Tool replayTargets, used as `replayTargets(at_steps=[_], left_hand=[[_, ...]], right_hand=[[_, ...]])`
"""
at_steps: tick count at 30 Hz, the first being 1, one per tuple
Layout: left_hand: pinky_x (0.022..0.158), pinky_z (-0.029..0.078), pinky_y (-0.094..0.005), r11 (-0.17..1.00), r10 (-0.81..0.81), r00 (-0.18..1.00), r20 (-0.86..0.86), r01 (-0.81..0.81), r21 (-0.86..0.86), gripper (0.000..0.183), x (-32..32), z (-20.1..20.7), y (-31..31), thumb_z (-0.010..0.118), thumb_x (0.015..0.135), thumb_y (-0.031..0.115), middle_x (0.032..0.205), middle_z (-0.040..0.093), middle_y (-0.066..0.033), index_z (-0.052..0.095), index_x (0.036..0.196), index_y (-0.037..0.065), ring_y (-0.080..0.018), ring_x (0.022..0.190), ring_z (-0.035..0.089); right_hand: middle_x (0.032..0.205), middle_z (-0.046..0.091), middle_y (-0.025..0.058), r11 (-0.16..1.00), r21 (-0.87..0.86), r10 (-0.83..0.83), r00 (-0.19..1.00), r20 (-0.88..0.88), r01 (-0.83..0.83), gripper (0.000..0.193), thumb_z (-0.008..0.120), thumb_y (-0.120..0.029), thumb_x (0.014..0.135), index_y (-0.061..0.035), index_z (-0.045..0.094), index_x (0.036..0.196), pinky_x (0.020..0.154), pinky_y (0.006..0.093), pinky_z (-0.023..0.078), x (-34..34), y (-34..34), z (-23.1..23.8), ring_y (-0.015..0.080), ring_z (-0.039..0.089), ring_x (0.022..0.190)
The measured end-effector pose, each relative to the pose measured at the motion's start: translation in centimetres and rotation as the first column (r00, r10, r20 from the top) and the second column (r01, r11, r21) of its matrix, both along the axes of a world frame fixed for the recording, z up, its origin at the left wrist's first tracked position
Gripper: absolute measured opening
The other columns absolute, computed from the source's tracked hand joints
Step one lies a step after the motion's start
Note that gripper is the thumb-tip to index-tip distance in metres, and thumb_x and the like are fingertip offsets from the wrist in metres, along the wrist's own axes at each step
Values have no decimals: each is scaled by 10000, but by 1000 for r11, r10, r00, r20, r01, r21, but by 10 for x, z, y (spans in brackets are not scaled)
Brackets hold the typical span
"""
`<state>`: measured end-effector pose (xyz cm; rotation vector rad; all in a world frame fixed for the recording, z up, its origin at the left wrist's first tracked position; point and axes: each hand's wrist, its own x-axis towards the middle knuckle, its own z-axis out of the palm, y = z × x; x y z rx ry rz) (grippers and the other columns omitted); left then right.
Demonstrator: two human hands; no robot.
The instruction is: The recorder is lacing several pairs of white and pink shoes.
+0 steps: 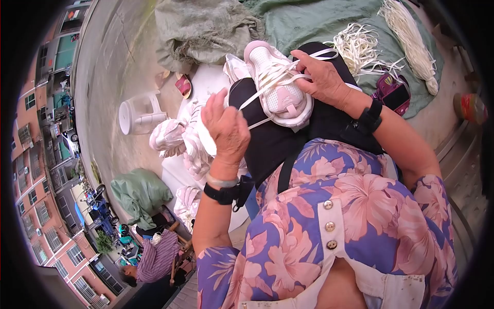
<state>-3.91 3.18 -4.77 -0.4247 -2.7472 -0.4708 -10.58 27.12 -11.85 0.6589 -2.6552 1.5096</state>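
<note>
A white and pale pink sneaker [280, 95] rests on my lap over black cloth, its heel end turned toward me. White shoelace [267, 75] crosses its front in several strands. At the shoe's right side, my right hand [321, 80] pinches lace between thumb and fingers, and a loop sticks out past the fingertips. My left hand [225, 126] is raised to the left of the shoe, fingers curled on a lace strand that stretches across from the sneaker. Its fingertips are partly hidden behind the hand. A second strand slants toward the same hand.
More pink and white sneakers [177, 139] lie piled at left on white sheeting. A loose heap of laces [357, 46] and a lace bundle [411, 46] lie on green cloth, near a purple phone pouch [393, 93]. A white plastic stool [141, 114] stands left. Another person [159, 257] sits lower left.
</note>
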Motion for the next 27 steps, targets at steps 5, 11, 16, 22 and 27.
replayTargets(at_steps=[5,11,16,22,27], left_hand=[[815,400,-441,866,447,893,48,-419,-272,44,106,-31,-159,527,660,22,1061,566,-218,511,672,-17,-385,930,525],[827,407,-435,776,625,690,364,-505,-377,104,135,-57,-169,585,704,124,1055,590,-152,602,761,38,-360,949,538],[893,347,-408,973,219,943,250,-229,12,182,43,-48,-87,615,742,158,1098,571,-126,608,907,82,-307,1006,517],[871,364,-405,971,10,970,241,-67,229,162,-16,-39,-14,577,806,178,1059,575,-131,614,906,57,-311,983,517],[860,392,-421,992,-55,925,375,7,127,281,-29,-38,1,495,875,264,1064,574,-168,611,821,14,-339,973,512]], right_hand=[[858,595,114,1000,-16,7,1000,-25,-7,562,602,-121,708,-60,403,1230,670,318,498,0,-4,-2,249,593,703],[867,593,119,999,19,31,999,-42,-31,557,627,-146,707,-42,415,1211,646,312,500,1,-8,3,258,588,690],[753,574,67,999,14,33,979,200,-37,342,631,-153,773,-25,526,1072,568,257,450,-6,-4,20,139,539,604],[664,596,128,992,-45,-102,973,209,114,201,602,-209,726,-38,620,831,616,329,461,-15,-19,11,260,591,639],[671,590,122,983,-161,-41,957,287,90,188,571,-188,713,-43,626,819,621,331,457,-23,-25,3,258,567,617]])
